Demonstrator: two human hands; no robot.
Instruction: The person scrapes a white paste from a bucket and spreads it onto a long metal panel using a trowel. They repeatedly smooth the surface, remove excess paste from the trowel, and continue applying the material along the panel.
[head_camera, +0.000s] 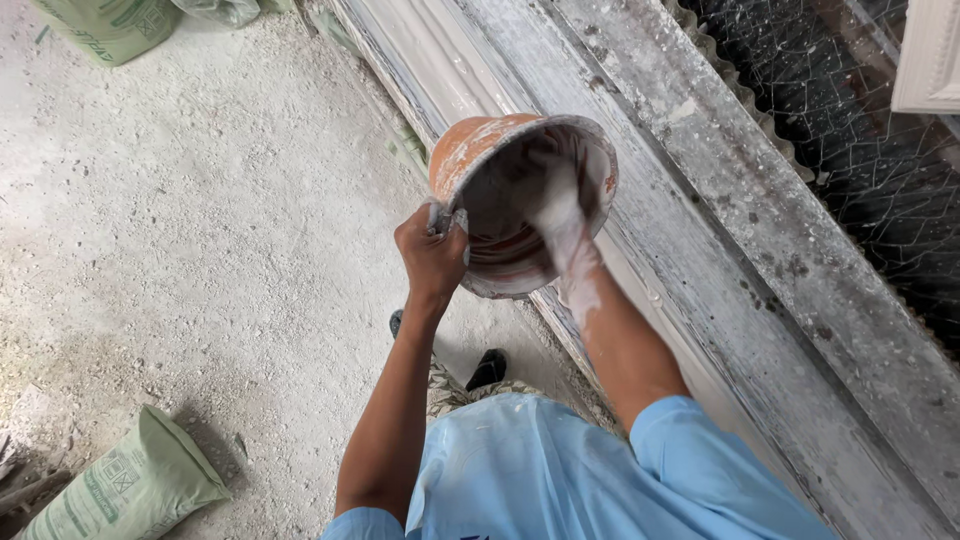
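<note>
Open floor (200, 230) fills the left and centre of the frame, blocked only by a sack (125, 490) at lower left and another sack (110, 25) at upper left. To the right, a long mould (720, 230) and wire mesh (860, 120) close the way; the bucket (470, 150) hangs just beside the mould's edge.

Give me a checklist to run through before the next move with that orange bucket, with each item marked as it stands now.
1. Left hand gripping the rim of the orange bucket: ok.
2. Right hand inside the bucket, coated in white paste: ok.
3. Bucket tilted toward the person, mouth in view: ok.
4. How much material is left inside: cannot tell.
5. Bucket held over the long white mould, not the floor: ok.
6. Feet away from the green sack: ok.
</note>
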